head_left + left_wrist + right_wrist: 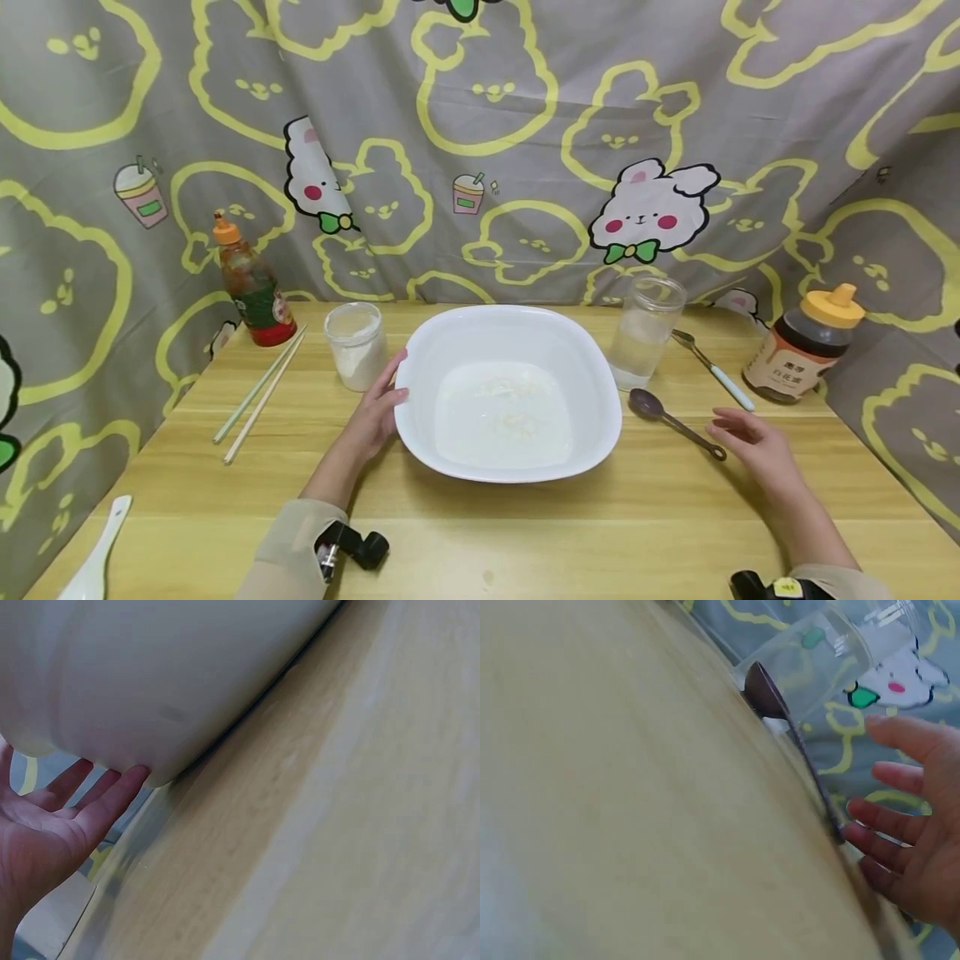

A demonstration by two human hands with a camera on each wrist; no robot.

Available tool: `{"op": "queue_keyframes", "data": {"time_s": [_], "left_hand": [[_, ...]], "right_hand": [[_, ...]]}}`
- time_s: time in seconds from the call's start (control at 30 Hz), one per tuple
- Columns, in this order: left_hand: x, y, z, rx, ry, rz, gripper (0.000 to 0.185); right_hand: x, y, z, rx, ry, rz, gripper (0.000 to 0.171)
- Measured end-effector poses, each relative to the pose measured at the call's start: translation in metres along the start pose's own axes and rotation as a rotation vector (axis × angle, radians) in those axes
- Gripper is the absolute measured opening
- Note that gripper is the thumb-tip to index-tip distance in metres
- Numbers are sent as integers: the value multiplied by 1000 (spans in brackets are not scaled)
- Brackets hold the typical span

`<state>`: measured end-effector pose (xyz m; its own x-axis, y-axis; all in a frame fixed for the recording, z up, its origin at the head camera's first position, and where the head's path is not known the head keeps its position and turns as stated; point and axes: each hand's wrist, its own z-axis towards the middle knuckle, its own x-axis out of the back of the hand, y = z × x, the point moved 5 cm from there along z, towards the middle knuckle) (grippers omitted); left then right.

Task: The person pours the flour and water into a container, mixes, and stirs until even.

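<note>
A large white bowl (592, 375) with a little white liquid and flour in it sits mid-table. My left hand (378, 408) rests open against its left rim; in the left wrist view its fingertips (124, 784) touch the bowl's outer wall (157, 682). My right hand (750, 437) hovers open just right of a dark brown spoon (671, 419) lying on the table. In the right wrist view the fingers (889, 836) are spread beside the spoon's handle (814, 776), not holding it.
A flour jar (356, 343), chopsticks (261, 393) and a red sauce bottle (252, 283) stand left of the bowl. A clear glass (647, 332), a white-handled metal spoon (712, 368) and a honey jar (806, 343) stand right. A white spoon (93, 560) lies front left.
</note>
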<state>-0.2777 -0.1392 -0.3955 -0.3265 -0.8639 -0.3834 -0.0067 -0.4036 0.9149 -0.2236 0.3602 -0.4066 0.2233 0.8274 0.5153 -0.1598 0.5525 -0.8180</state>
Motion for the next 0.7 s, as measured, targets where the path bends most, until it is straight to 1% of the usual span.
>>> {"op": "queue_keyframes", "data": {"time_s": [0.17,0.3,0.5,0.7], "left_hand": [[0,-1,-1,0,6,8,64],[1,-2,0,8,9,-2,64],[1,-2,0,5,3,-4,64],[1,-2,1,-2,-11,7,64]], "right_hand": [[-3,10,-4,-42,8,-28,46],[-3,11,-2,-38,-1,-45,46],[-5,7,-3,12,-27,-155,40],[-6,9,-4,54,16,-261,27]]}}
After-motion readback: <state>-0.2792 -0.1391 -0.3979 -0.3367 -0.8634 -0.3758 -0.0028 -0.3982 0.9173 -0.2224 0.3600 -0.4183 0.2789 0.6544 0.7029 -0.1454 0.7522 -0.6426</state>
